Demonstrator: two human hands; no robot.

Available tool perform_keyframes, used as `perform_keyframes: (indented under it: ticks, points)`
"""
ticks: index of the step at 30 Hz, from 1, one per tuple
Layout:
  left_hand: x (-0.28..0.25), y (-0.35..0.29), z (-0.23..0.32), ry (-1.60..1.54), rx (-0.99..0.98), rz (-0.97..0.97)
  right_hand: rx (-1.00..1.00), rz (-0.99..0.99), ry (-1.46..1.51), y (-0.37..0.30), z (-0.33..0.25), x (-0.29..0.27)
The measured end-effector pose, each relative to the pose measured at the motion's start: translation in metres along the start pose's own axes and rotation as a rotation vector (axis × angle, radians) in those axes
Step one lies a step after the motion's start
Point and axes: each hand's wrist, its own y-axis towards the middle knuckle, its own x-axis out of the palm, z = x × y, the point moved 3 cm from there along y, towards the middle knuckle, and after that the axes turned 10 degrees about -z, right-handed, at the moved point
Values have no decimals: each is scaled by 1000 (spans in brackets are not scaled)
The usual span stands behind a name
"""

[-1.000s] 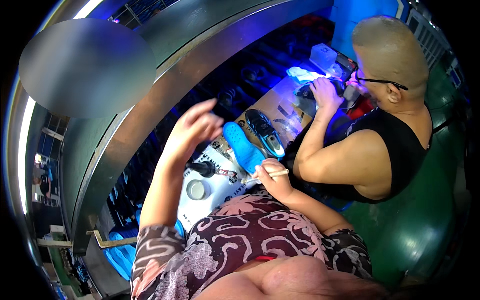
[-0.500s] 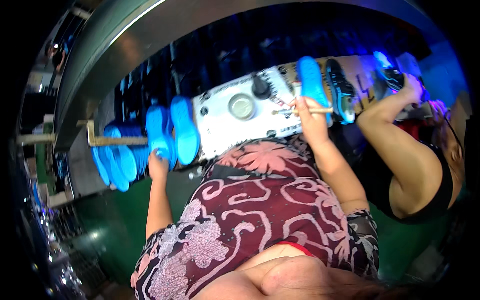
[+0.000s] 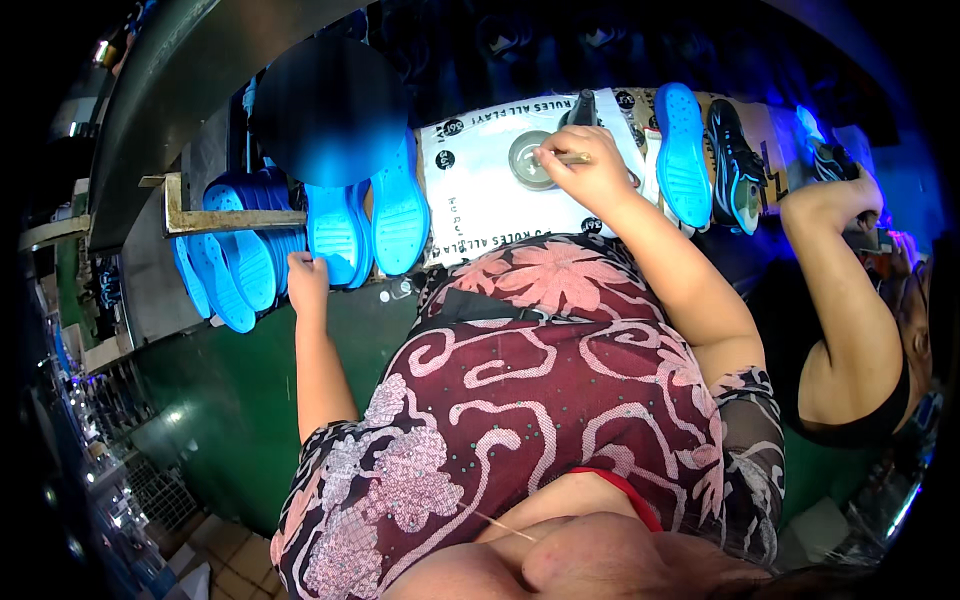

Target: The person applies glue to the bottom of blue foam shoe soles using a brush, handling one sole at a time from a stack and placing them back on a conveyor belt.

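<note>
My right hand (image 3: 592, 172) is closed on a thin wooden-handled brush (image 3: 572, 158), over a round grey cup (image 3: 530, 160). The brush's tip is hidden. Beneath the cup lies a white printed sheet (image 3: 480, 215), with a dark bottle-like object (image 3: 583, 108) standing just behind my fingers. My left hand (image 3: 308, 275) has its fingers curled at the near edge of a stack of bright blue shoe soles (image 3: 335, 235); I cannot make out what they hold. One blue sole (image 3: 400, 225) lies between that stack and the sheet.
More blue soles (image 3: 240, 265) are stacked at the left, below a metal bracket (image 3: 235, 218). Right of the sheet lie a blue sole (image 3: 682, 160) and a dark shoe upper (image 3: 737, 170). A co-worker's arm (image 3: 840, 270) reaches in at the right. A blurred dark round shape (image 3: 330, 110) covers the upper left.
My right hand has moved left and away from me, bringing the brush over the cup. My left hand has shifted to the stack's near edge. The view has tilted, and the dark round shape has appeared.
</note>
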Motion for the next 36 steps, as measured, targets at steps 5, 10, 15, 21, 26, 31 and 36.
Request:
perform_keyframes:
  ticks: [5, 10, 15, 21, 26, 31, 36]
  points:
    - [-5, -17, 25, -1194, -182, -234, 165, 2, 318, -12, 5, -18]
    - [-1, -21, 41, -1754, 20, -741, 317, 97, 603, -20, 5, -27]
    - [-11, -81, 150, -1536, 233, -252, 401, 190, 771, -34, -4, -47]
    - [-12, -103, 221, -1196, 505, -357, 254, 180, 809, -49, -36, -69]
    - [-24, -108, 260, -1117, 645, -301, -98, 150, 474, -56, -78, -79]
    - [-34, -116, 275, -1113, 759, -242, -287, 203, 294, -49, -93, -78]
    - [-34, -119, 279, -1103, 823, -169, -268, 210, 185, -53, -90, -73]
